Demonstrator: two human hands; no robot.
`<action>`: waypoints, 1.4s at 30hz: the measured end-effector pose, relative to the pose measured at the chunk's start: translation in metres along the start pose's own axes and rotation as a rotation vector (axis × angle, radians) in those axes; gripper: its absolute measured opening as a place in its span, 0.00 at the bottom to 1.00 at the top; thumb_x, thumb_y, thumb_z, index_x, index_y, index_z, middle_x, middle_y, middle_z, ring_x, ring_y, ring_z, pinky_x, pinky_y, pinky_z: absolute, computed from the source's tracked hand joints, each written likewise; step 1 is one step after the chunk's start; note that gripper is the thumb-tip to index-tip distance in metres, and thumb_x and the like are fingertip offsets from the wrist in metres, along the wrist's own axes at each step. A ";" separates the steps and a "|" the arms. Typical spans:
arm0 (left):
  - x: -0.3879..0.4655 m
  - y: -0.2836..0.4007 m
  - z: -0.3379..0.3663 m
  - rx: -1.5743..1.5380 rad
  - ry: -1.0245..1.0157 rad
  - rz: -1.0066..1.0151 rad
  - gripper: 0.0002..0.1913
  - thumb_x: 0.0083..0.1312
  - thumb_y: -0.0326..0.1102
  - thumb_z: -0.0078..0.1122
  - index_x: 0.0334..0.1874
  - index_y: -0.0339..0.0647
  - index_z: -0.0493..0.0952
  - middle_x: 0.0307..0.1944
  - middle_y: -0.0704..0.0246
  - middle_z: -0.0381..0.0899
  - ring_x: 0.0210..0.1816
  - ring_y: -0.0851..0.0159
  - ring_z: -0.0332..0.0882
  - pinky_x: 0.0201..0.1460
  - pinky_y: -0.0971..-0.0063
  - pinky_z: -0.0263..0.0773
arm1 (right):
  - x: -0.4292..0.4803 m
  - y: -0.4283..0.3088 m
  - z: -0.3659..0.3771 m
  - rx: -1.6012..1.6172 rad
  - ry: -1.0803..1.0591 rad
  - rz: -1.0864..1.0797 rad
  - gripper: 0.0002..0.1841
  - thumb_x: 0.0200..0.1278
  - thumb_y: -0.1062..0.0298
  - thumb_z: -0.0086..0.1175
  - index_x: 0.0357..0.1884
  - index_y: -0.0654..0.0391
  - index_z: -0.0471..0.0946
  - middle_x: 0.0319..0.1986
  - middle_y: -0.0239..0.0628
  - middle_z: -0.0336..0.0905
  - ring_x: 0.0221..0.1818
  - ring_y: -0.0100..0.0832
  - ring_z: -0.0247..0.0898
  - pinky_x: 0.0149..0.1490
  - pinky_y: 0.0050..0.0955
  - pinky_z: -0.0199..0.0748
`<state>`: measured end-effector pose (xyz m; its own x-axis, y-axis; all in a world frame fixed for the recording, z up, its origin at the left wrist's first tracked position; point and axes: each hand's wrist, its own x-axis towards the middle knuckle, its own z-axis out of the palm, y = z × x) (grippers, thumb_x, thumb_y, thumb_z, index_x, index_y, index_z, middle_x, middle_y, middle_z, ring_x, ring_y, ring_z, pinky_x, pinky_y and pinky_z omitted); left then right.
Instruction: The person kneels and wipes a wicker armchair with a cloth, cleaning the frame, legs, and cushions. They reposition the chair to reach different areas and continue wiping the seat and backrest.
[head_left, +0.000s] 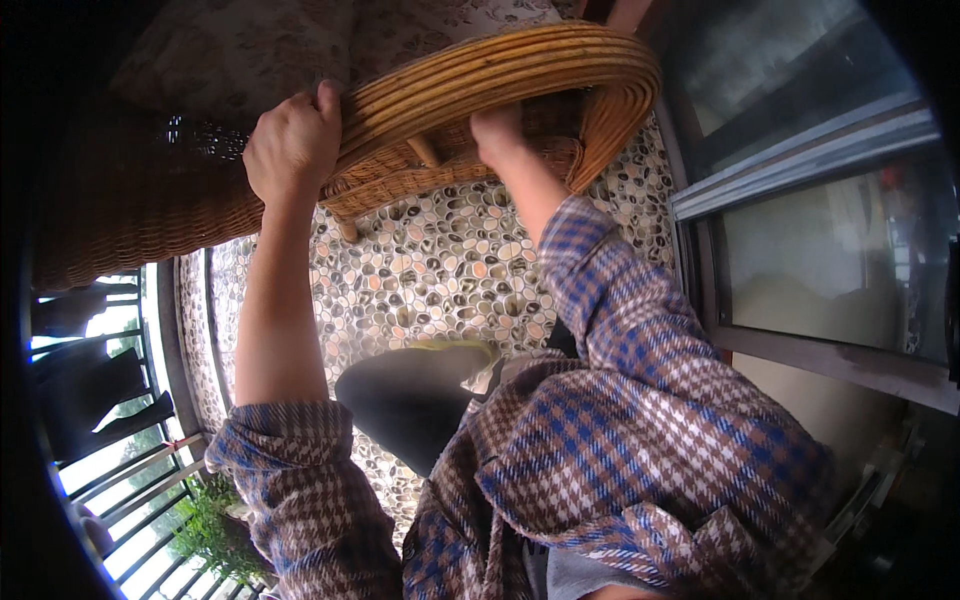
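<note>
A curved armrest of bundled rattan canes (510, 71), part of a woven wicker seat (150, 202), arches across the top of the view. Around its left end my left hand (296, 142) is closed, with the thumb up along the canes. My right hand (499, 135) reaches under the arch, beside its inner side; its fingers are blurred and partly hidden, so what it touches is unclear. Below the arch, a woven side panel (450, 169) and a short wooden leg (349, 229) show. Dim floral cushions (450, 22) lie behind the armrest.
Pebble-patterned tiles (420, 277) cover the floor, with my bent leg (412, 397) over them. Sliding glass doors (817, 255) stand at the right. A barred railing (142, 480) with hanging dark cloths (97, 390) and a green plant (217, 525) is at the left.
</note>
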<state>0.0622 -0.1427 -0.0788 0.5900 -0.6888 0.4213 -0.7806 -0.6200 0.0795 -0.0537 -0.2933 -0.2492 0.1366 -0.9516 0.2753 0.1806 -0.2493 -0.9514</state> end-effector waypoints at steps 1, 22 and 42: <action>0.000 0.000 0.000 0.003 -0.007 -0.009 0.25 0.69 0.57 0.42 0.38 0.46 0.84 0.34 0.56 0.84 0.41 0.48 0.82 0.45 0.57 0.76 | -0.015 -0.004 0.004 0.084 -0.120 0.119 0.14 0.69 0.68 0.48 0.53 0.63 0.71 0.53 0.45 0.73 0.55 0.41 0.67 0.59 0.36 0.64; -0.006 -0.015 0.008 -0.042 0.116 0.135 0.24 0.68 0.51 0.43 0.32 0.40 0.83 0.32 0.53 0.83 0.39 0.48 0.81 0.46 0.58 0.76 | -0.087 -0.186 -0.028 -0.097 -0.661 -0.307 0.16 0.58 0.69 0.59 0.45 0.67 0.74 0.46 0.55 0.74 0.48 0.43 0.72 0.54 0.39 0.69; 0.004 -0.006 0.009 0.043 -0.041 0.004 0.26 0.69 0.58 0.39 0.39 0.47 0.83 0.39 0.58 0.83 0.46 0.47 0.79 0.50 0.57 0.73 | 0.049 -0.142 -0.107 -1.112 -0.408 -1.353 0.23 0.47 0.47 0.65 0.37 0.54 0.75 0.31 0.39 0.77 0.40 0.41 0.72 0.50 0.40 0.66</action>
<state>0.0709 -0.1448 -0.0855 0.5958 -0.7055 0.3837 -0.7738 -0.6323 0.0388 -0.1773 -0.3240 -0.1152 0.7026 0.0511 0.7098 -0.2885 -0.8913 0.3498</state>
